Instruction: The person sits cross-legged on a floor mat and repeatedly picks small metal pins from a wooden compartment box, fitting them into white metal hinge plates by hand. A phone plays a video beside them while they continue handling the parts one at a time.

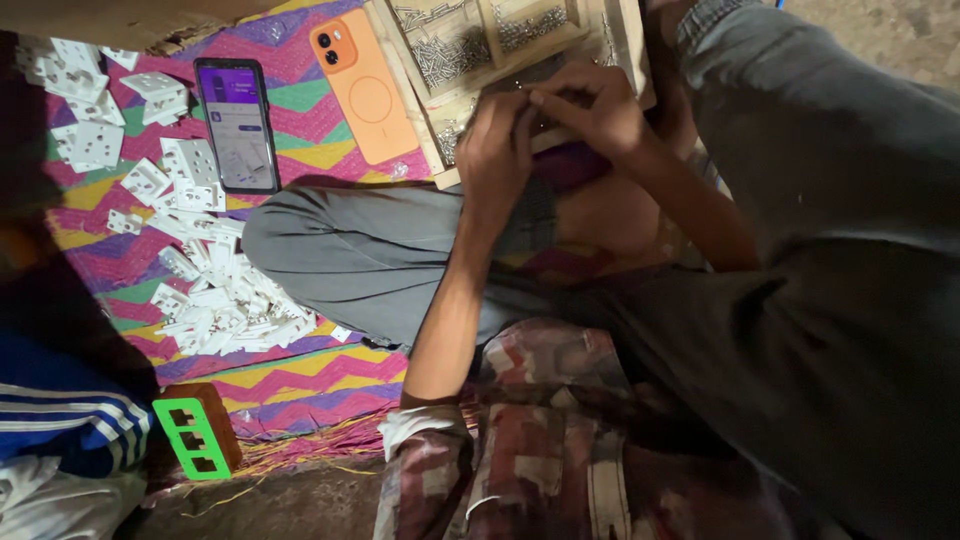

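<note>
The left hand and the right hand met near the top centre of the frame, fingertips pressed together over the edge of a wooden tray. Both were curled tight in a pinch, seemingly on some small part, though the part itself was too small and too hidden to name. The tray was split into compartments, and the ones in view held heaps of small metal screws. By the look of it, the step in hand was picking or fitting a screw at the tray; the next move would call for a steady fingertip grip so nothing dropped back into the heap.

Below the hands lay the person's bent knee in grey trousers. Left of the tray, an orange phone and a dark phone with a lit screen lay on a bright zigzag mat. Further left, a pile of white plastic socket parts was spread over the mat, and a green block stood at the lower left.
</note>
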`<state>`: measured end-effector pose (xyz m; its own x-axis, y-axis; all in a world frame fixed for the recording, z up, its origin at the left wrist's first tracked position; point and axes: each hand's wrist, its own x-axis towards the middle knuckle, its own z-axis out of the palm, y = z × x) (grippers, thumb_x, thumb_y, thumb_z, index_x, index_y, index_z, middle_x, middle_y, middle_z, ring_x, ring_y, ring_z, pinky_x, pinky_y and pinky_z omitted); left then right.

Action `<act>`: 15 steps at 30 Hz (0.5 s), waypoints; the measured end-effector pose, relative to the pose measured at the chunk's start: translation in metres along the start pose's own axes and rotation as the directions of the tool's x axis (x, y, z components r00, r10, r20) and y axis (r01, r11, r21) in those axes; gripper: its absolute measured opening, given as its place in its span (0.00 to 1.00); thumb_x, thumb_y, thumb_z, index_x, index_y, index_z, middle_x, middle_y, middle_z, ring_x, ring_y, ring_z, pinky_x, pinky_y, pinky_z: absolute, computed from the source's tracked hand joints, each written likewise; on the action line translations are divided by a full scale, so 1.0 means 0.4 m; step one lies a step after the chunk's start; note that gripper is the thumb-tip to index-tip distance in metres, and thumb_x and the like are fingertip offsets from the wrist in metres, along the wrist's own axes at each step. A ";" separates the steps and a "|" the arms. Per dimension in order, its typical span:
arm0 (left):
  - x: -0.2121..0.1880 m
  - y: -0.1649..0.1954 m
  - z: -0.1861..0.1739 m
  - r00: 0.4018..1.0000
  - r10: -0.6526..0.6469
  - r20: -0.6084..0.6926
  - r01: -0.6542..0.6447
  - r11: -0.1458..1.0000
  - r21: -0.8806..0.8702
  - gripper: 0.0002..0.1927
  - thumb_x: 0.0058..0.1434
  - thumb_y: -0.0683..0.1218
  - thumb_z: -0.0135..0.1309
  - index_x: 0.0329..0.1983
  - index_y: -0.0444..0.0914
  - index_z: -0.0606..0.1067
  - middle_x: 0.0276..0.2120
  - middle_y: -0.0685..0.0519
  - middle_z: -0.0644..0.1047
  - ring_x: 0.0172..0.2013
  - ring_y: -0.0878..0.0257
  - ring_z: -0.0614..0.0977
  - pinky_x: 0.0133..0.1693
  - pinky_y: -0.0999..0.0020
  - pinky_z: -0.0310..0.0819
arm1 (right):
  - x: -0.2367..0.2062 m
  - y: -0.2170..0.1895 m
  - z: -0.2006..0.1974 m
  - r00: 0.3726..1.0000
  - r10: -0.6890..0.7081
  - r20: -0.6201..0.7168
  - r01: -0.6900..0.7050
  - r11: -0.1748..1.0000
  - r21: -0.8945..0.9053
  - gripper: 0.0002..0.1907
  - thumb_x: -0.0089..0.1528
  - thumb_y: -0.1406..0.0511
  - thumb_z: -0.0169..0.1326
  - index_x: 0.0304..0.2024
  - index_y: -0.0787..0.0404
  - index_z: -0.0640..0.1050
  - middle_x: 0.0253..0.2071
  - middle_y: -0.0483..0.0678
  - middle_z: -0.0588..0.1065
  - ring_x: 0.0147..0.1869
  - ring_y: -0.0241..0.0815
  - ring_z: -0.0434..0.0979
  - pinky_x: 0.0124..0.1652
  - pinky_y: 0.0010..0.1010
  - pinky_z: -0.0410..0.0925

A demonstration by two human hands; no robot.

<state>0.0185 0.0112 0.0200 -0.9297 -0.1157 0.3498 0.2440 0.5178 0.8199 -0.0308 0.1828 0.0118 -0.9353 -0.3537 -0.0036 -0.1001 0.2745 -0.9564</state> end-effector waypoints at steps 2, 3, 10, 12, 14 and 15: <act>0.001 0.002 -0.001 1.000 0.019 -0.011 -0.019 0.999 0.030 0.07 0.65 0.39 0.59 0.45 0.39 0.76 0.40 0.49 0.79 0.40 0.51 0.83 0.42 0.60 0.79 | 0.000 -0.008 -0.002 1.000 -0.002 0.008 0.003 1.000 -0.020 0.08 0.68 0.67 0.64 0.48 0.64 0.84 0.40 0.45 0.79 0.41 0.31 0.76 0.40 0.23 0.69; 0.001 0.002 -0.002 0.999 0.027 -0.016 -0.027 0.999 0.047 0.07 0.65 0.39 0.59 0.45 0.39 0.76 0.40 0.49 0.79 0.39 0.51 0.83 0.42 0.60 0.79 | 0.001 -0.011 -0.004 1.000 -0.014 0.018 0.014 1.000 -0.003 0.08 0.69 0.67 0.64 0.48 0.64 0.84 0.41 0.45 0.79 0.42 0.31 0.77 0.42 0.23 0.69; -0.006 -0.026 0.000 0.989 -0.141 0.054 0.148 0.977 -0.156 0.07 0.63 0.38 0.61 0.44 0.37 0.82 0.35 0.48 0.81 0.35 0.57 0.84 0.38 0.66 0.79 | 0.004 -0.006 -0.026 0.992 -0.013 0.125 0.003 0.997 0.078 0.08 0.70 0.69 0.61 0.52 0.65 0.82 0.42 0.47 0.77 0.46 0.32 0.76 0.45 0.24 0.69; -0.006 -0.039 0.000 0.970 -0.221 0.101 0.237 0.953 -0.187 0.07 0.61 0.38 0.62 0.42 0.36 0.83 0.32 0.48 0.81 0.30 0.59 0.83 0.35 0.68 0.76 | 0.011 -0.006 -0.029 0.985 -0.044 0.169 0.028 0.995 0.096 0.09 0.72 0.69 0.58 0.54 0.65 0.81 0.43 0.47 0.78 0.46 0.32 0.78 0.45 0.24 0.71; -0.006 -0.050 0.000 0.987 -0.148 0.064 0.158 0.965 -0.207 0.08 0.60 0.37 0.61 0.43 0.37 0.82 0.35 0.49 0.82 0.34 0.60 0.84 0.37 0.69 0.77 | 0.017 -0.011 -0.030 0.980 -0.051 0.191 0.027 0.991 0.129 0.10 0.73 0.69 0.54 0.55 0.64 0.78 0.43 0.46 0.80 0.43 0.31 0.83 0.43 0.23 0.76; -0.007 -0.054 0.000 0.993 -0.112 0.044 0.119 0.969 -0.216 0.08 0.60 0.37 0.61 0.43 0.37 0.82 0.36 0.49 0.83 0.35 0.61 0.85 0.39 0.69 0.77 | 0.017 -0.014 -0.030 0.981 0.030 0.194 -0.057 0.989 0.136 0.11 0.73 0.68 0.53 0.57 0.64 0.78 0.44 0.46 0.80 0.43 0.32 0.82 0.42 0.24 0.75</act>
<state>0.0159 0.0004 0.0012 -0.9625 -0.1353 0.2349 0.1852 0.3045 0.9343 -0.0408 0.1896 0.0206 -0.8542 -0.5124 -0.0887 0.0002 0.1703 -0.9854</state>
